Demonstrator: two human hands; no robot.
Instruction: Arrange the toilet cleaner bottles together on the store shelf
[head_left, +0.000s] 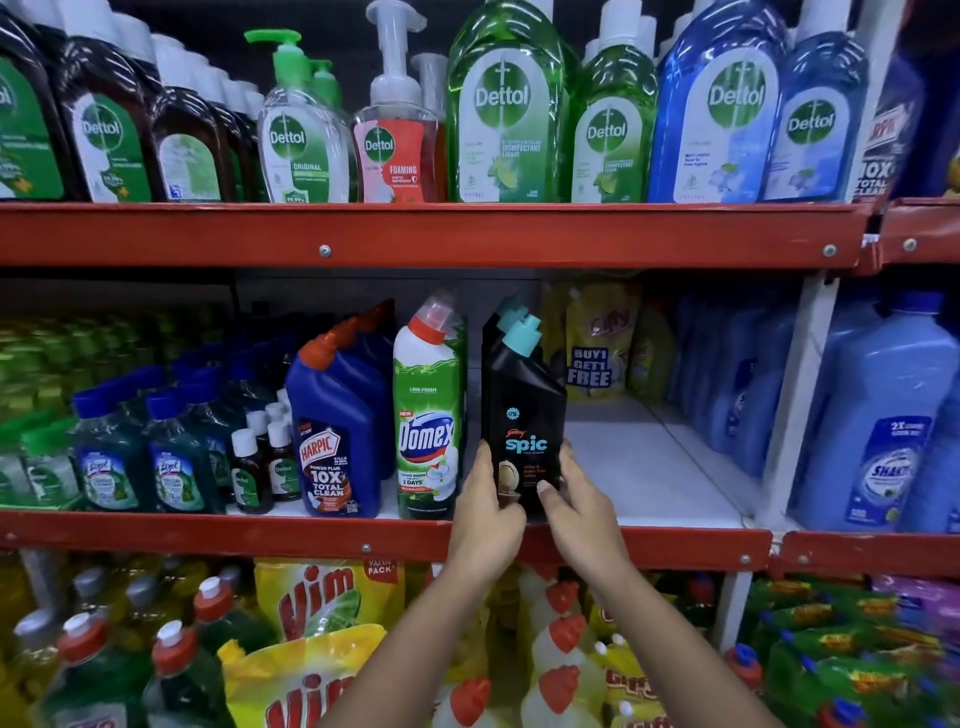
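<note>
A black Spic toilet cleaner bottle (522, 415) with a teal cap stands at the front of the middle shelf (660, 467). My left hand (485, 512) grips its lower left side and my right hand (574, 506) its lower right side. More black bottles with teal caps stand right behind it. To its left stands a green and white Domex bottle (428, 415), a small gap apart. Left of that is a blue Harpic bottle (337, 426) with a red cap, with more Harpic bottles behind.
Bare white shelf lies right of the Spic bottle. Yellow refill pouches (597, 343) stand at the back, blue bottles (883, 421) to the right, small Dettol and Lizol bottles (176, 447) to the left. Red shelf edges (415, 234) run above and below.
</note>
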